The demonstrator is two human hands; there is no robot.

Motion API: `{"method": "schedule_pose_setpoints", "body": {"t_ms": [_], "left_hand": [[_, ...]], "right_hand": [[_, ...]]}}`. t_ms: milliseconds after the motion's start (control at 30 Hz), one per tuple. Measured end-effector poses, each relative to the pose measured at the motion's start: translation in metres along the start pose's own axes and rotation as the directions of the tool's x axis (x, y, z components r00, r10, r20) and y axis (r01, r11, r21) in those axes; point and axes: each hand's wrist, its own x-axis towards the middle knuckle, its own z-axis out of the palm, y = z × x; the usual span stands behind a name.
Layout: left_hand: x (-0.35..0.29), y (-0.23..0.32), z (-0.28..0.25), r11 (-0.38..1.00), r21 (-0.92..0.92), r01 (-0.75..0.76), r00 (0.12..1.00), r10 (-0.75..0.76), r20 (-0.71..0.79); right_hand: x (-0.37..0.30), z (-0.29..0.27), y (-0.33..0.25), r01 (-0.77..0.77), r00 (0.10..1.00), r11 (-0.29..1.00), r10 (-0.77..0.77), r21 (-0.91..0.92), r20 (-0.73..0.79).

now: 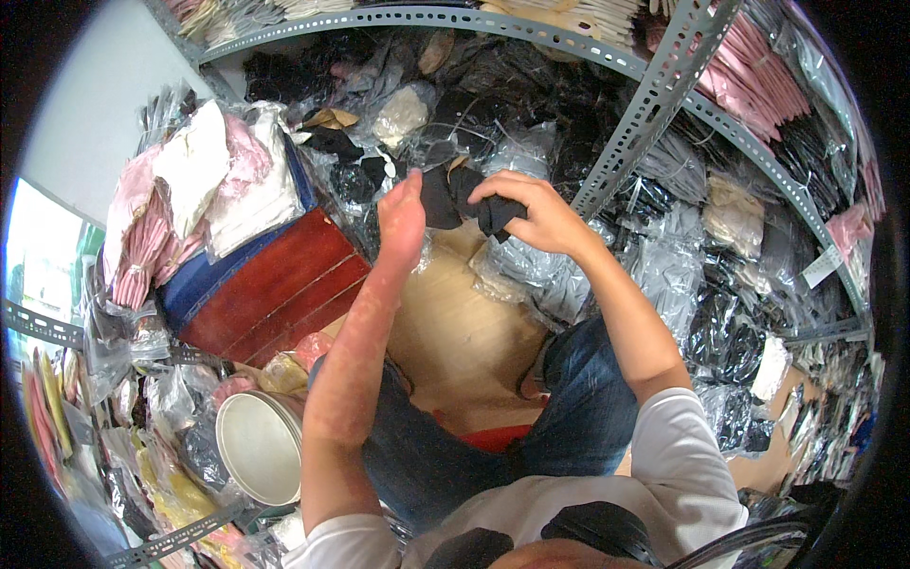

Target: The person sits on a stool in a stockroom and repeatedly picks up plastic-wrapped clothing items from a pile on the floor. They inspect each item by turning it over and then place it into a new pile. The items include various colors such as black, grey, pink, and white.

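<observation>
My right hand (536, 211) is closed around a bunched black cloth (499, 217), the thumb below it and the fingers curled over the top. To its left, another stretch of black fabric (442, 197) fills the gap between my hands; whether it is one piece with the bunched part is unclear. My left hand (402, 220) stands edge-on beside that fabric, and its fingers are mostly hidden, so its grip does not show. Beyond both hands lies a heap of dark items in clear plastic bags (474, 109).
A perforated grey metal upright (640, 123) rises close to my right hand. Left of my forearm are a dark red slatted panel (280, 289) and a stack of white and pink goods (204, 175). White buckets (261, 448) stand near my left elbow. Bagged bundles (664, 275) line the right side.
</observation>
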Motion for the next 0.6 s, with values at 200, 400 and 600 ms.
{"method": "schedule_pose_setpoints", "body": {"t_ms": [200,400,600], "left_hand": [[-0.007,0.028,0.003,0.991,-0.133,0.012,1.000,-0.012,0.000],[-0.006,0.026,-0.003,0.996,-0.071,0.059,0.994,-0.052,0.092],[-0.005,0.027,-0.003,0.997,-0.065,0.047,0.991,-0.038,0.131]], "right_hand": [[-0.002,-0.004,0.021,-0.088,0.945,0.977,0.144,0.196,-0.294],[-0.001,-0.005,0.029,-0.205,0.789,0.502,0.592,0.840,-0.161],[0.001,-0.006,0.010,-0.170,0.769,0.484,0.610,0.859,-0.191]]}}
